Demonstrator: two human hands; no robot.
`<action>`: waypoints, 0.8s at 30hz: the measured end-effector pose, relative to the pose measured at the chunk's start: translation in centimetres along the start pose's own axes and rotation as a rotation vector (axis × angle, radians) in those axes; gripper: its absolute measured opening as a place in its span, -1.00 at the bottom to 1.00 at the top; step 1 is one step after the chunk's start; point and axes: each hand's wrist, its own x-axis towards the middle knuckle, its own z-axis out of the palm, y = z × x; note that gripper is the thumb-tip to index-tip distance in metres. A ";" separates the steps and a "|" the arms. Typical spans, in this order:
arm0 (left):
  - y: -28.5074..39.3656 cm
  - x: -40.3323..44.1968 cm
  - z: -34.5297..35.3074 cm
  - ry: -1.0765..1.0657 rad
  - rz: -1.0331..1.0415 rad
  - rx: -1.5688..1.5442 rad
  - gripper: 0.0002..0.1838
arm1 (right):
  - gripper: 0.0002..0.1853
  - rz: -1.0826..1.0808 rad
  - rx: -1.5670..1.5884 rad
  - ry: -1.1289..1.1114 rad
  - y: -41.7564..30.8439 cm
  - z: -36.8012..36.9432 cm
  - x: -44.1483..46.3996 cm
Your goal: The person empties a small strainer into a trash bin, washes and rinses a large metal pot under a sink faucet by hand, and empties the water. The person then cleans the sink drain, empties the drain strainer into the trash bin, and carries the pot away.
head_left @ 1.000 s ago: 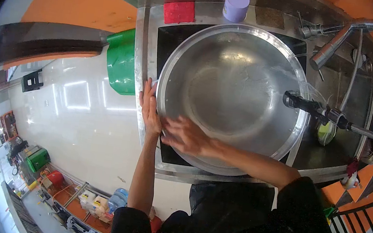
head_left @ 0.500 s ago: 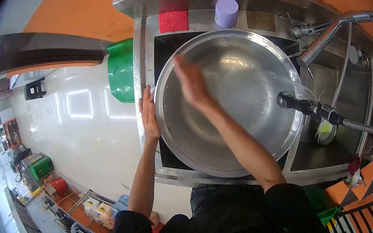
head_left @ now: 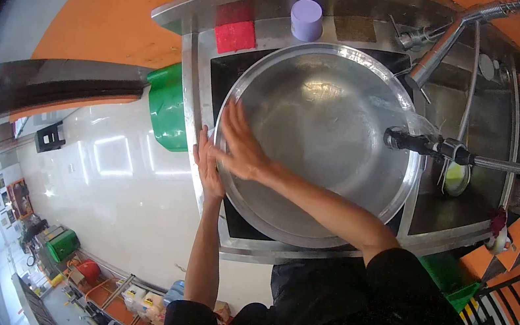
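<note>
A large round metal basin rests over the sink, with some water inside. My left hand is against the outside of the basin's left rim, fingers pointing up and apart. My right hand lies over the inner left side of the basin near the rim, fingers spread, with nothing visible in it. A black spray head on a braided hose hangs over the basin's right edge, and water runs from it.
Behind the basin are a red cloth, a purple container and a brown pad. A metal faucet stands at the back right, above a second sink basin. A green bin is left of the counter.
My right hand swept up along the inside of the left rim, then came back down a little. My left hand has stayed at the rim. The view has shifted slightly.
</note>
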 end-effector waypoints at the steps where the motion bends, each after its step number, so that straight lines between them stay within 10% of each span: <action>1: 0.2 0.2 0.1 0.001 0.028 -0.001 -0.42 | -0.19 -0.037 -0.037 -0.032 0.2 0.6 -0.8; 7: 0.4 1.7 -1.1 -0.111 0.036 0.143 -0.49 | -0.49 -0.362 -0.057 -0.685 5.7 -4.8 -11.9; 14: 3.5 9.0 -2.5 -0.183 0.146 0.350 -0.60 | -0.33 0.248 -0.979 0.152 20.3 -15.8 -7.1; 17: 2.6 10.6 -1.1 -0.067 0.259 0.460 -0.79 | -0.33 0.309 -1.077 0.179 20.9 -13.6 -6.4; 20: 2.6 11.1 0.5 -0.001 0.185 0.460 -0.72 | -0.38 0.401 -1.069 0.255 20.8 -9.7 -5.6; 24: 2.6 10.9 1.2 0.005 0.096 0.487 -0.69 | -0.41 0.383 -0.303 -0.097 16.0 -1.8 -4.9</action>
